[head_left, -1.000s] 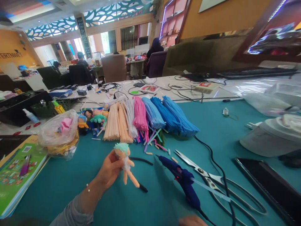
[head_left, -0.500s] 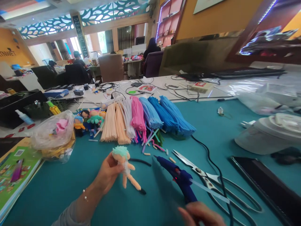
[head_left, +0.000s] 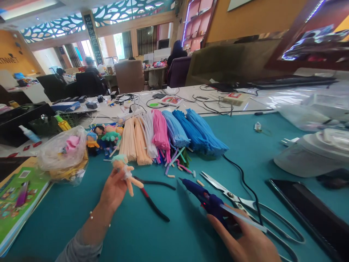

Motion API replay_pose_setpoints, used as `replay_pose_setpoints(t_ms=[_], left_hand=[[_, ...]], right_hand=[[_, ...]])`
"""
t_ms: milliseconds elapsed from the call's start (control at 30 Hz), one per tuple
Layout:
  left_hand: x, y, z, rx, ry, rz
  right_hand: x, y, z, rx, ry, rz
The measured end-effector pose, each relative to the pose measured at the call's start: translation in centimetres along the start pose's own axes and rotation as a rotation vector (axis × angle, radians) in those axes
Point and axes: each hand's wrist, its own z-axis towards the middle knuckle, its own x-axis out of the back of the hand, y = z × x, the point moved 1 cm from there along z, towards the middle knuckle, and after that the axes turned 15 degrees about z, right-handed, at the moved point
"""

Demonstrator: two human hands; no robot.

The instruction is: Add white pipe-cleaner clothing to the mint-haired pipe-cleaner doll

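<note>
Teal covers the bench [head_left: 136,240] I watch from afar, with stems [head_left: 160,131] fanned across its far part. Nearer, on the right, lie the scissors [head_left: 231,195], a black cord [head_left: 242,173] crossing one handle; I'd keep that cord from snagging. Beside them is the glue gun [head_left: 208,200]. My right hand [head_left: 247,236] has thumb and fingers around its handle, though how firmly they close I cannot tell. I judge a good hold needs the palm well behind the handle and the tip, perhaps hot, aimed away from my other hand. Pliers [head_left: 158,210] lie mid-bench, their head hidden. My left hand [head_left: 112,189] pinches the doll [head_left: 127,173] over the bench, left of the pliers' handles; I'd keep it steady, fingertips clear of glue. Offcuts [head_left: 200,183] lie close to the gun, best nudged aside.
</note>
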Motion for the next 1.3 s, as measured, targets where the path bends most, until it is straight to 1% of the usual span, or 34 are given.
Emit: replay_pose_setpoints(t_ms=[100,167,233,333,433,567,667,800,900,967,1033,1100,1200,1300], left_hand=[[0.5,0.4,0.4,0.03,-0.003,-0.071],[1.0,0.7,0.7,0.035,-0.016,-0.147],[1.5,1.1,0.9,0.016,-0.019,-0.23],[1.9,1.6,1.1,-0.017,0.006,-0.301],[2.0,1.7,1.1,-0.015,0.019,-0.309],[2.0,1.5,1.1,-0.001,-0.001,-0.308],[2.0,1.6,1.1,-0.002,0.013,-0.308],[1.8,1.5,1.0,0.017,0.042,-0.315],[1.5,1.0,0.8,0.07,0.043,-0.307],[1.3,0.6,0.7,0.096,0.04,-0.284],[1.1,0.2,0.7,0.107,0.023,-0.244],[1.1,-0.1,0.6,0.114,0.017,-0.189],[0.9,-0.7,0.4,0.117,0.044,-0.091],[0.3,-1.1,0.1,0.073,0.028,0.016]], right_hand=[[-0.7,-0.1,0.4,-0.008,-0.117,-0.028],[-1.3,0.0,0.4,-0.026,-0.105,-0.061],[-1.8,0.0,0.4,-0.037,-0.06,-0.079],[-2.2,-0.1,0.4,-0.021,-0.038,-0.03],[-2.4,-0.3,0.3,0.014,-0.052,0.071],[-2.4,-0.7,0.0,0.048,-0.106,0.162],[-2.2,-0.7,-0.3,0.079,-0.149,0.165],[-1.6,-0.6,-0.5,0.087,-0.156,0.121],[-1.6,-0.5,-0.5,0.057,-0.106,0.097],[-1.8,-0.4,-0.5,0.044,-0.063,0.073],[-2.1,-0.4,-0.6,0.041,-0.047,0.044],[-2.3,-0.3,-0.5,0.029,-0.047,0.012],[-2.1,-0.1,-0.4,0.026,-0.079,-0.036],[-1.5,0.1,-0.4,0.09,-0.11,-0.083]])
